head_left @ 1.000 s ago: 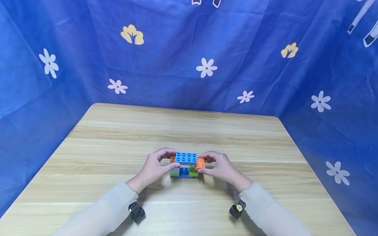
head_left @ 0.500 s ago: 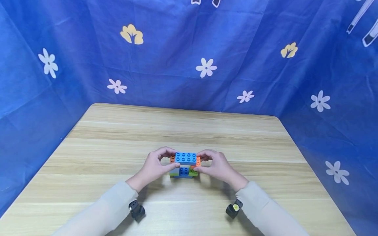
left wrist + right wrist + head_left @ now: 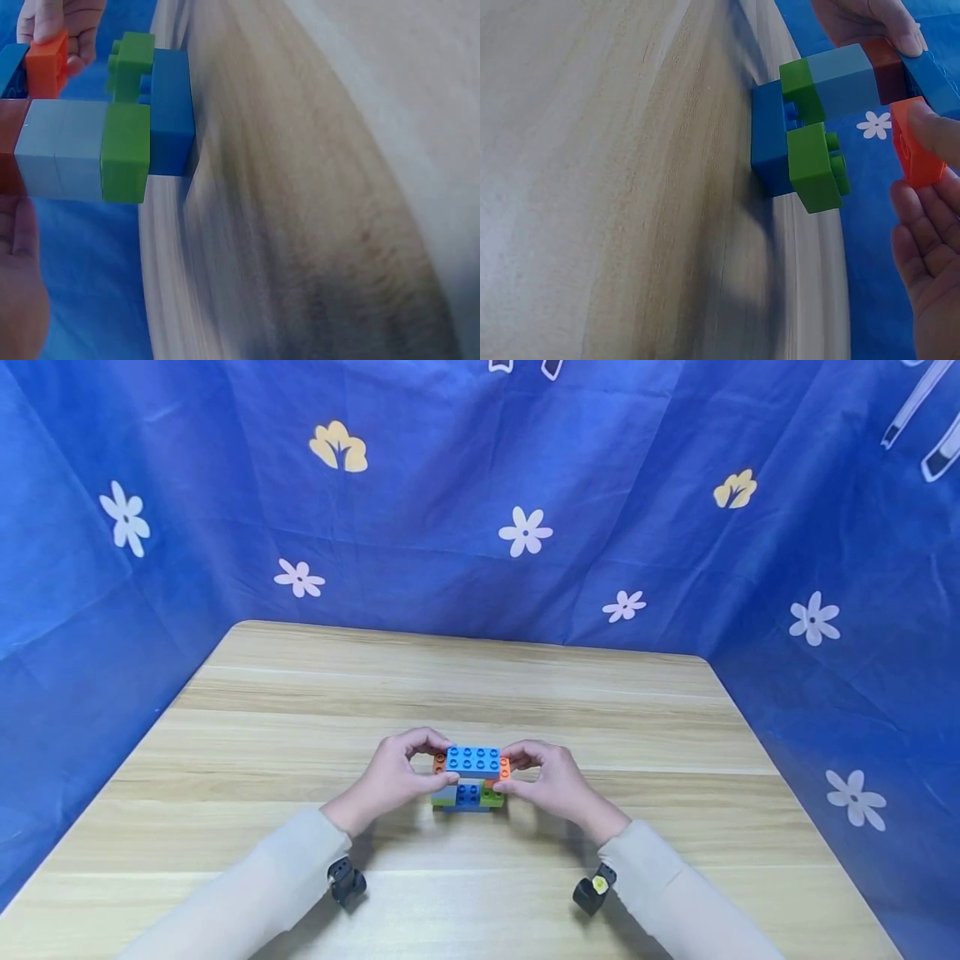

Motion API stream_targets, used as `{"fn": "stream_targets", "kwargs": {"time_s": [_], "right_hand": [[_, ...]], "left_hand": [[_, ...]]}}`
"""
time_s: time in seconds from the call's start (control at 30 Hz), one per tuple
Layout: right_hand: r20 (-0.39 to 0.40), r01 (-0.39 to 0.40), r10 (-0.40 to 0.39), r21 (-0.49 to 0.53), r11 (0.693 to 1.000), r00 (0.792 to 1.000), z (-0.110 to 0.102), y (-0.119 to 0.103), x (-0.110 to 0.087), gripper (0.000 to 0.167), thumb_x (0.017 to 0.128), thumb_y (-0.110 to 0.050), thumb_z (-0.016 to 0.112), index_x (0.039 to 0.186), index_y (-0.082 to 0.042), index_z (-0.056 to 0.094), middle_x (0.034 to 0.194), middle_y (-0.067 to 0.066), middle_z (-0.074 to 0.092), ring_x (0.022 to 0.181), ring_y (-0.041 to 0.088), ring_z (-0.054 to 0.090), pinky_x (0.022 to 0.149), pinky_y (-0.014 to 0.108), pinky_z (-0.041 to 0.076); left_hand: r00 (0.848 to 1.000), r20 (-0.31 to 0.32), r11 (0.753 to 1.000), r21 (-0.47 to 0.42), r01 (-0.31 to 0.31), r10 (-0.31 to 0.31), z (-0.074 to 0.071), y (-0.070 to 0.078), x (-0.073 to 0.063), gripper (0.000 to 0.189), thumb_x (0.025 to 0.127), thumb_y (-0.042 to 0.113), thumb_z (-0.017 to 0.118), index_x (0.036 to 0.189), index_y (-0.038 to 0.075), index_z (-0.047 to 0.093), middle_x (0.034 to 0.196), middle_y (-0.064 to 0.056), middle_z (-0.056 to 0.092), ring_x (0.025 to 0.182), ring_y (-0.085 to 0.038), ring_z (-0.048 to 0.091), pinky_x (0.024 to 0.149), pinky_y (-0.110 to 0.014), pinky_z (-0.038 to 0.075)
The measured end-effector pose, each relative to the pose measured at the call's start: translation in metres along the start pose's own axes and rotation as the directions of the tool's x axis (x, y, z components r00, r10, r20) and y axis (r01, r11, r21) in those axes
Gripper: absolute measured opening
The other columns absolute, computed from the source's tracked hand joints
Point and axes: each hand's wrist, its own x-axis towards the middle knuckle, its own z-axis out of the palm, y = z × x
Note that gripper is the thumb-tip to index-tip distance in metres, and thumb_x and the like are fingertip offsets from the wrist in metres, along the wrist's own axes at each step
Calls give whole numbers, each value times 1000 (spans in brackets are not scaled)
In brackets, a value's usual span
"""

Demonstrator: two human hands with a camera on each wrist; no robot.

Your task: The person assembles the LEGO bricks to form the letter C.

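A toy-brick structure stands on the table. Its blue base brick [image 3: 769,139] carries a green brick [image 3: 126,154] on the left and another green brick [image 3: 814,166] on the right. Light grey-blue bricks [image 3: 60,146] and a brown brick [image 3: 883,71] rise above the left one. A long blue brick [image 3: 472,760] spans rightward from the top. My left hand [image 3: 393,777] pinches its left end, by the brown brick. With thumb and fingers, my right hand [image 3: 551,783] holds an orange brick [image 3: 919,146] at the blue brick's right end. Space shows between the orange brick and the right green brick.
The wooden table [image 3: 480,693] extends around the structure on all sides. A blue patterned curtain [image 3: 420,510] hangs behind it and along both sides. A small black camera [image 3: 347,881] is strapped at the left wrist, another camera [image 3: 591,893] at the right.
My right hand has moved left with the orange brick, bringing it closer to the long blue brick's right end. In the last half second both hands are nearly still.
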Motion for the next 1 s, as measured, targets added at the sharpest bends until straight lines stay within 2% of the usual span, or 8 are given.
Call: {"fn": "stream_targets", "kwargs": {"time_s": [0.13,0.2,0.33,0.43,0.5,0.73,0.83,1.0], "right_hand": [[-2,-1,1,23,1000,1000,1,1,0,36,73,-24,84,103,-11,68,92,-6,69,85,13,64,79,48,52],[-15,20,-20,13,1000,1000,1,1,0,36,73,-24,84,103,-12,68,94,-6,68,86,12,63,79,48,52],[-49,50,-50,-4,999,998,3,4,-3,37,73,-24,83,105,-13,68,98,-7,68,89,11,63,80,47,52],[-59,37,-35,26,999,998,6,5,-5,37,74,-25,82,106,-13,67,99,-6,67,89,12,63,80,47,52],[-61,17,-14,57,998,998,7,5,-5,37,75,-25,82,107,-13,67,99,-5,67,88,12,63,80,47,53],[-50,-73,82,164,984,995,11,5,-7,37,76,-20,81,109,-10,67,98,0,68,89,15,64,85,44,52],[-68,-60,74,190,980,995,14,5,-7,37,76,-14,80,109,-6,66,99,4,68,89,19,63,86,48,50],[-118,7,11,152,988,993,15,1,-9,36,75,-4,79,108,0,65,99,11,67,87,25,63,84,52,50]], "left_hand": [[1000,3,1000,3,4,-4,0,2,1,34,70,4,83,99,6,66,101,-3,67,93,-19,61,89,-42,49],[1000,4,1000,8,10,-10,-1,12,0,33,70,1,82,98,3,66,101,-6,67,92,-21,61,89,-44,49],[1000,11,1000,23,19,-19,-2,34,-2,31,70,-7,79,97,-3,64,100,-11,66,91,-24,61,87,-38,50],[1000,13,999,29,21,-21,-3,38,-2,30,70,-7,79,96,-3,64,100,-11,66,90,-23,61,84,-29,51],[1000,15,999,31,11,-11,-3,37,-2,30,70,-7,79,96,-4,64,99,-11,66,90,-23,61,83,-29,51],[1000,7,1000,11,-4,4,-1,3,2,33,69,-2,82,98,2,65,101,-8,66,90,-21,61,85,-32,51],[1000,13,1000,-1,-13,13,-1,-2,2,33,69,1,83,98,4,66,101,-5,67,89,-18,61,85,-33,51],[999,7,999,7,-39,39,0,-5,3,33,70,-2,82,98,2,65,101,-7,67,88,-19,61,85,-31,51]]}}
